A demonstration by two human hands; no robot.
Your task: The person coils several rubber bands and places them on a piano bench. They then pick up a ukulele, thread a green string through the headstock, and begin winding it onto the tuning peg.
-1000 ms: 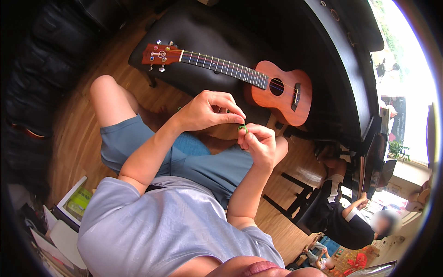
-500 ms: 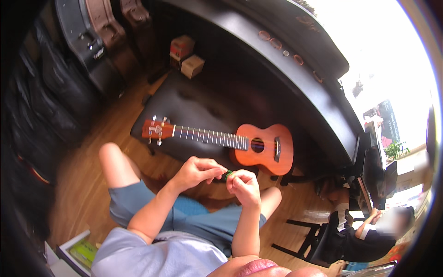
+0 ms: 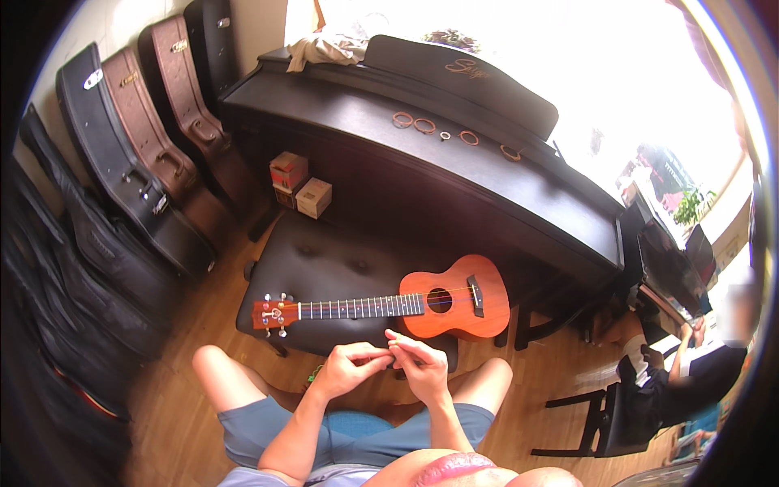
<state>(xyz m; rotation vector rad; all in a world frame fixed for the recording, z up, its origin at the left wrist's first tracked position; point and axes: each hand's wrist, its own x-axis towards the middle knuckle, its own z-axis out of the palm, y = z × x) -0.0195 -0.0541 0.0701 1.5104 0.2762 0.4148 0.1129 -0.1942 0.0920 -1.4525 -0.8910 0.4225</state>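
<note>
A reddish-brown ukulele point(image 3: 497, 296) lies face up on a black padded bench point(image 3: 312, 252), its headstock to the left. Just in front of it, my left hand point(image 3: 351, 371) and my right hand point(image 3: 419, 369) meet at the fingertips over my lap. The left hand's thumb and fingers are pinched together. My right thumb and fingers press together against the left fingertips, the right fingers fairly straight. Whatever lies between them is too small and hidden to name. A thin, curled green thing point(image 3: 314, 373) shows beside my left wrist; whether my hand holds it, I cannot tell.
Beyond the bench stands a dark piano point(image 3: 341, 101) with several ring-shaped coils point(image 3: 424, 126) on top. Small boxes point(image 3: 313, 199) sit behind the bench. Instrument cases point(image 3: 105, 154) line the left side. At the right, a person point(image 3: 698, 369) sits on a black chair point(image 3: 596, 422).
My view has tilted up, showing more of the piano and cases. The green thing between my fingertips no longer shows there; something green now appears by my left wrist. My right fingers have straightened.
</note>
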